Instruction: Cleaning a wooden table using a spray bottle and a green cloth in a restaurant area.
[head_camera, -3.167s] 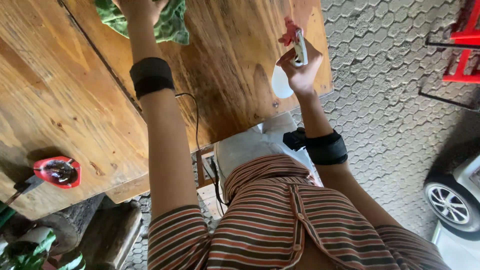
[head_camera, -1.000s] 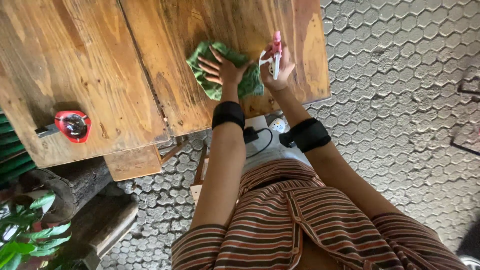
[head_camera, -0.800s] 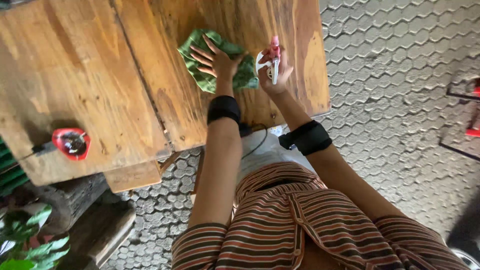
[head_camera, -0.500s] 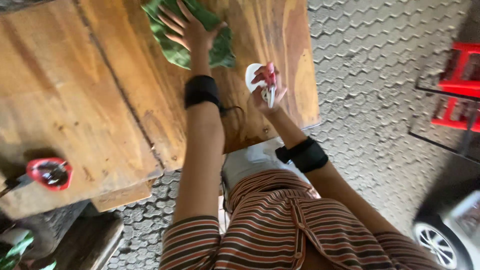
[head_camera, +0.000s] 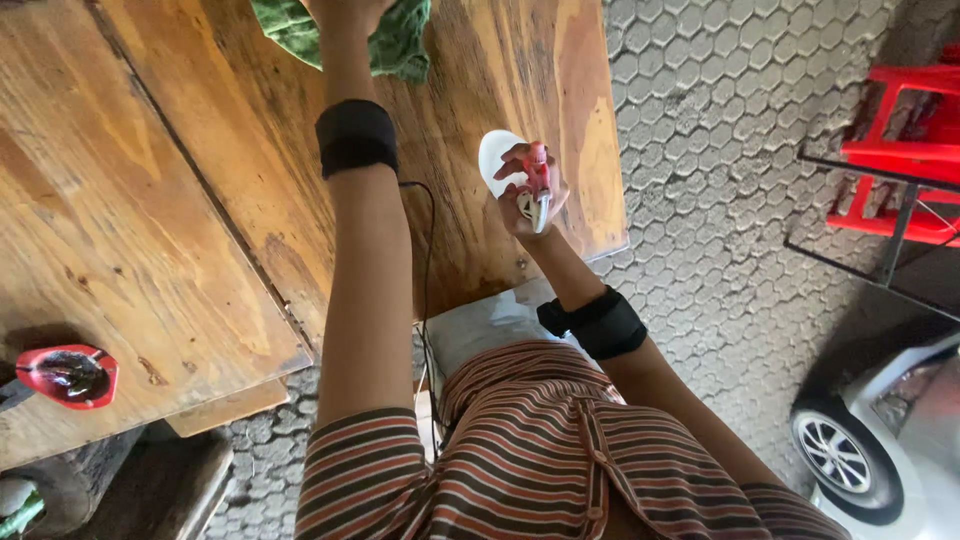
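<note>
My left hand (head_camera: 345, 8) reaches far across the wooden table (head_camera: 150, 200) and presses on a green cloth (head_camera: 400, 45) at the top edge of the view; most of the hand is cut off. My right hand (head_camera: 530, 195) grips a white spray bottle (head_camera: 497, 160) with a red trigger head, held over the table's right part near its edge. Both wrists wear black bands.
A red shallow dish (head_camera: 65, 372) sits at the table's near left edge. Grey hexagonal paving (head_camera: 720, 200) lies to the right, with a red rack (head_camera: 900, 150) and a car's wheel (head_camera: 835, 455) beyond. A thin black cable (head_camera: 428, 260) hangs off the table.
My left hand slid the green cloth farther away across the table. My right hand kept hold of the spray bottle and drew back a little toward me.
</note>
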